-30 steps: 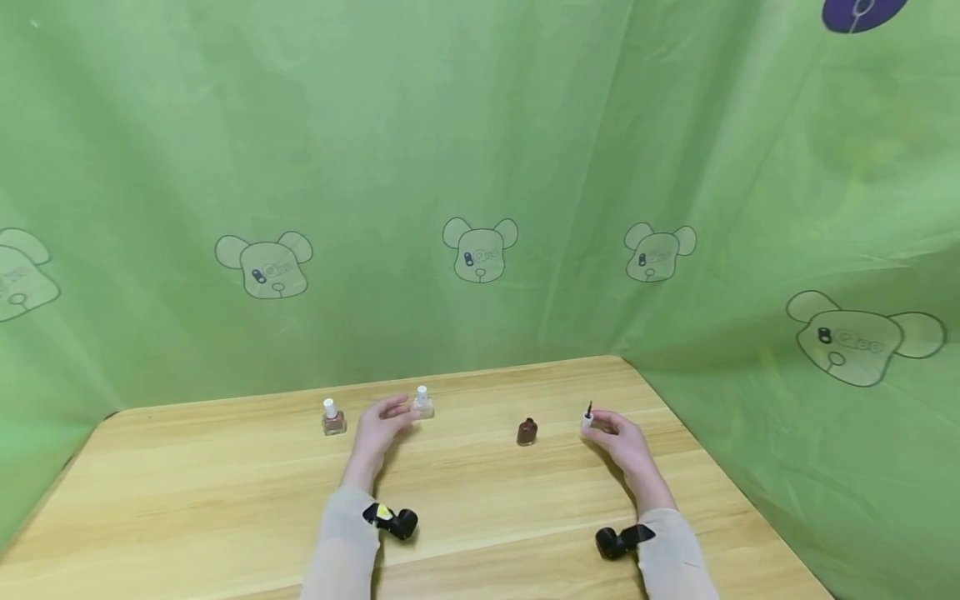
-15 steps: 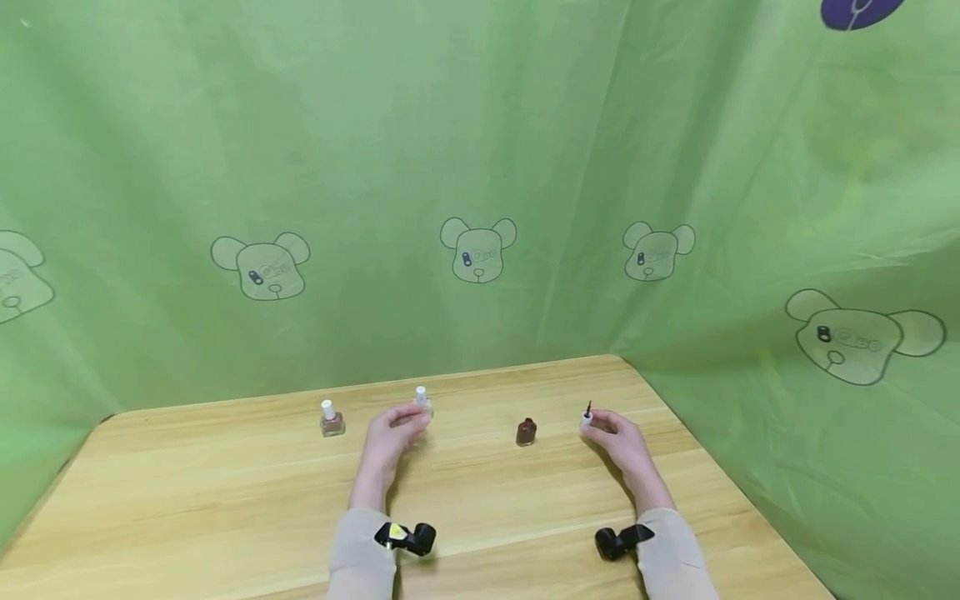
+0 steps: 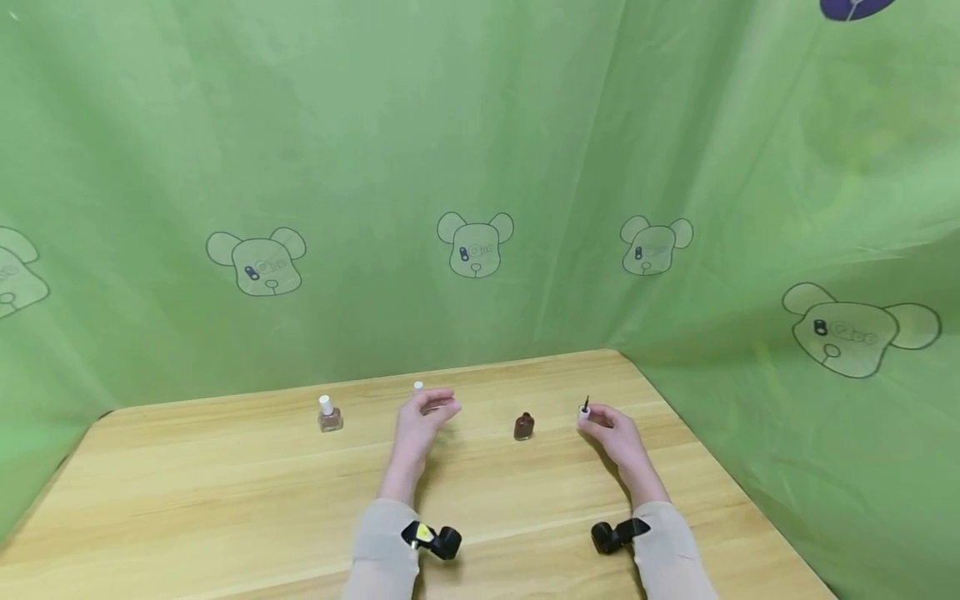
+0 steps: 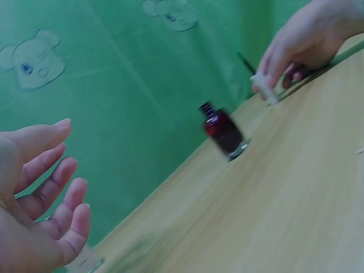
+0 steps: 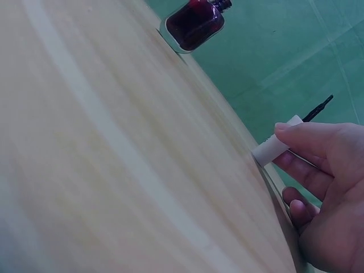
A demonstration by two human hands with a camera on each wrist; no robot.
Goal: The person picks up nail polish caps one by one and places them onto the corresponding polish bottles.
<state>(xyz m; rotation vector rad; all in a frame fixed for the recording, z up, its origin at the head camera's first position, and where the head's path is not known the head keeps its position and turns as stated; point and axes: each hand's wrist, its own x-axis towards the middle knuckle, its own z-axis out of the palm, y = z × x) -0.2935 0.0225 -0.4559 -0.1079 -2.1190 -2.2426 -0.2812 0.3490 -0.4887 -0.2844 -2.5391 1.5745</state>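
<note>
My right hand [image 3: 617, 437] pinches a white nail polish cap [image 5: 277, 142] between thumb and fingers, its dark brush [image 5: 318, 108] pointing up and the cap's closed end down at the table. Left of it an uncapped bottle of dark red nail polish [image 3: 524, 427] stands upright, its neck bare. My left hand [image 3: 424, 421] is in the air between that bottle and a white-capped bottle [image 3: 418, 387], which it mostly hides in the head view. In the left wrist view its fingers [image 4: 74, 199] are loosely bent and hold nothing.
A capped bottle of mauve nail polish [image 3: 330, 417] stands farther left on the wooden table [image 3: 225, 475]. Green curtains [image 3: 360, 317] with bear prints hang behind and along the right side. Each wrist wears a small black camera.
My left hand has moved right, past the white-capped bottle and towards the open dark red one. My right hand keeps its hold on the cap almost in place.
</note>
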